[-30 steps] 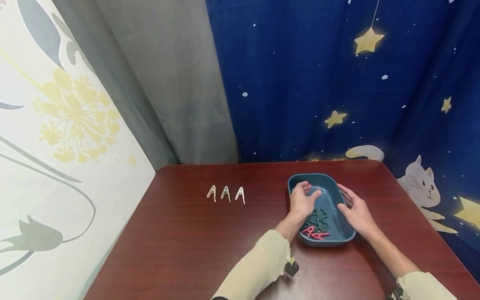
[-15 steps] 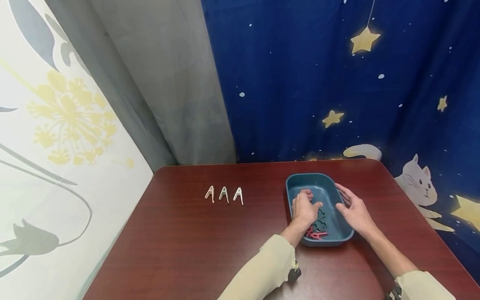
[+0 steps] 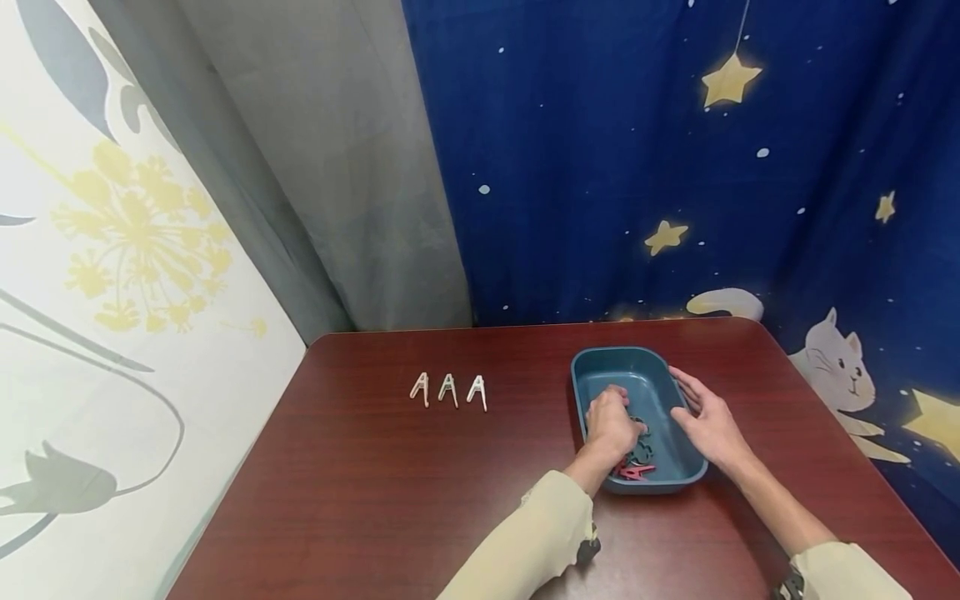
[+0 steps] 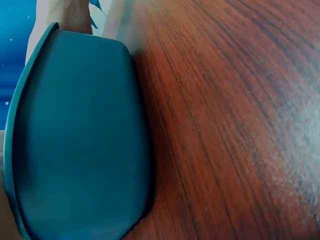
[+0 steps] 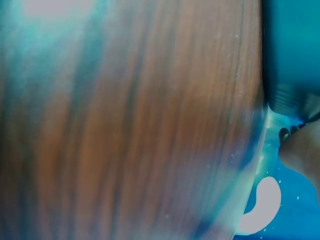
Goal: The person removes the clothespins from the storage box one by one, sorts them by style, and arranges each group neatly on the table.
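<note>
My left hand (image 3: 611, 425) reaches down inside a dark teal plastic tub (image 3: 637, 483), over small dark green outline shapes (image 3: 641, 454) that look like flower-shaped cutters. Its fingertips are hidden behind the hand, so whether they pinch a shape cannot be told. Pink clothespins (image 3: 636, 472) lie at the near end of the tub, partly covered by that hand. At the tub's right wall, my right hand (image 3: 715, 429) grips the rim, thumb over the edge and fingers along the outside. In the left wrist view the tub's outer wall (image 4: 85, 135) fills the left side.
Three pale clothespins, left (image 3: 420, 389), middle (image 3: 447, 390) and right (image 3: 477, 392), lie in a row left of the tub. The reddish-brown table (image 3: 360, 492) ends at a back edge before grey and blue curtains (image 3: 570, 208).
My left hand has lowered deeper into the tub toward its near part, its fingers bending down over the green shapes. The right hand stays at the rim.
</note>
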`<state>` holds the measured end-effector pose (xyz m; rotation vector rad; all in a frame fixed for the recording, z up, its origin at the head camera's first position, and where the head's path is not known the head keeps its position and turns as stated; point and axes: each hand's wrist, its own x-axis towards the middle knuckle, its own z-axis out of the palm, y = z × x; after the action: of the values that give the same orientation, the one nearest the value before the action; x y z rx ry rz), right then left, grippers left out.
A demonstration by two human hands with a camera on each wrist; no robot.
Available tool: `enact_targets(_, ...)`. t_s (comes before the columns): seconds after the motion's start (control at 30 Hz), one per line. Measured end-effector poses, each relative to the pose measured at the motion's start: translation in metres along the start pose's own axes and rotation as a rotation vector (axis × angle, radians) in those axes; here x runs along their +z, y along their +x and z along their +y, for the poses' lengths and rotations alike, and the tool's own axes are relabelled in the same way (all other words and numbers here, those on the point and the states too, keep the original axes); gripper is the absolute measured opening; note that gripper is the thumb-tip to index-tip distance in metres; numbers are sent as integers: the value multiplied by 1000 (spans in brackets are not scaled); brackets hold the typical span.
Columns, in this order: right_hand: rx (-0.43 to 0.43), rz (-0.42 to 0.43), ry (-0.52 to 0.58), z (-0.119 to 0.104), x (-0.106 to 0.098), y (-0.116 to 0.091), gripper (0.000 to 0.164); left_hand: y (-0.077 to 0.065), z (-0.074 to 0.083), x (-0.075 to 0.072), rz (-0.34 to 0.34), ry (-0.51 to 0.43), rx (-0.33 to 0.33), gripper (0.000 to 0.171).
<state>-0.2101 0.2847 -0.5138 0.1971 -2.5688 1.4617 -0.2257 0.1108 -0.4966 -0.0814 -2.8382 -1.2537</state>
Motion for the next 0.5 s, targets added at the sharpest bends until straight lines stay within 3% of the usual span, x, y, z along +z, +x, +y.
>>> enact_targets(0.23, 6, -7, -8, 0, -1, -1, 66, 1, -3, 1, 30, 128, 103, 48)
enact_targets(0.5, 9, -10, -18, -1, -1, -1, 66, 2, -3, 1, -21, 157, 79, 45)
